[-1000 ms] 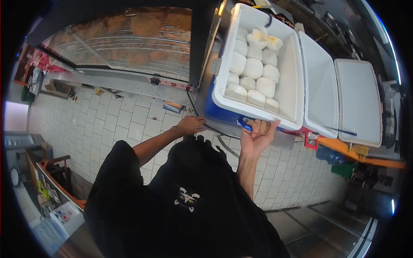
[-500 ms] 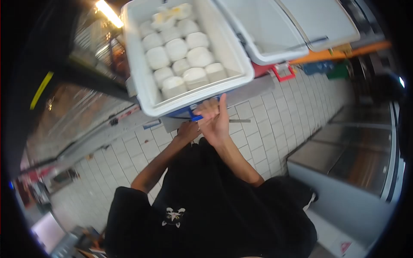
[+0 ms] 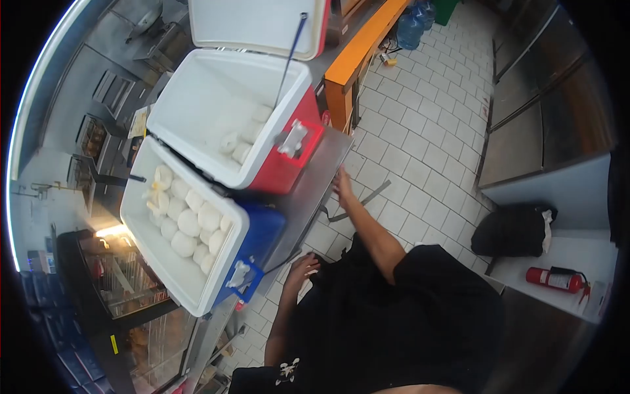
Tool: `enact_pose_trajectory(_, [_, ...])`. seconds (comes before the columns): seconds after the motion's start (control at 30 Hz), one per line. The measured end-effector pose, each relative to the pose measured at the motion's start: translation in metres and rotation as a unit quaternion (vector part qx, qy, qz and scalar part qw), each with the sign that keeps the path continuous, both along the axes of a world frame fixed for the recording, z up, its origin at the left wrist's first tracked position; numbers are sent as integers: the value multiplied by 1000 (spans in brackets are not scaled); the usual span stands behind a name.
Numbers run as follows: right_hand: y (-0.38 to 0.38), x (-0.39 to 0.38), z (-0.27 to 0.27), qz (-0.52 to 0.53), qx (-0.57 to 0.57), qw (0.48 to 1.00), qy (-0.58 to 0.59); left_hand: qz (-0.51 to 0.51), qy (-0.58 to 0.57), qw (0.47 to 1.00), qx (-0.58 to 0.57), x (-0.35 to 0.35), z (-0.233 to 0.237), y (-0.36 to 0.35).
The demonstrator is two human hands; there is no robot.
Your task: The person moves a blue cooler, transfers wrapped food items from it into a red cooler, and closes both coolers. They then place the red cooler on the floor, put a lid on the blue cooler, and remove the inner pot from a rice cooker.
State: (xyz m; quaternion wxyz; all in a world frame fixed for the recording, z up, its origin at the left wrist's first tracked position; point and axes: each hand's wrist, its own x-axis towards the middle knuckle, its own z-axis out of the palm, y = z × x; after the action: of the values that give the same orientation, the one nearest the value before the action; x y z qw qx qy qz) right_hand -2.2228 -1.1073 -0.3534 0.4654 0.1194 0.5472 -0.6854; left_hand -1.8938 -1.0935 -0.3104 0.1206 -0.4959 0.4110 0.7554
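Your right hand [image 3: 342, 187] was at the edge of the worktop [image 3: 338, 144], its fingers apart, with nothing in it that showed; whether it leaned there was hard to tell. Your left hand [image 3: 303, 268] was low by your black shirt [image 3: 400, 322], near the blue box [image 3: 262, 226], and you could not tell if it was open or closed on anything. The blue box sat on the worktop right beside the red box [image 3: 270, 174], perhaps so both were easy to reach. White balls [image 3: 188, 223] were packed close in the blue box, likely so they would not roll. A few balls [image 3: 242, 152] lay at one end of the red box. Its lid [image 3: 252, 23] was open, and a dark strap [image 3: 284, 69] ran down from it, maybe to stop it falling back.
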Motion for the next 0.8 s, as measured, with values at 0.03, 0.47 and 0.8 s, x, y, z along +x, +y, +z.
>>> enact_pose_trajectory(0.03, [-14,8,0,-39,-3,999,-2,174,64,976,117,10,-15,8])
enact_pose_trajectory(0.47, [-83,47,-30,-197,269,931,151,550,295,780,-43,-37,-117,3])
enact_pose_trajectory(0.8, [-80,42,-4,-187,270,928,174,621,164,763,-73,-52,-92,13])
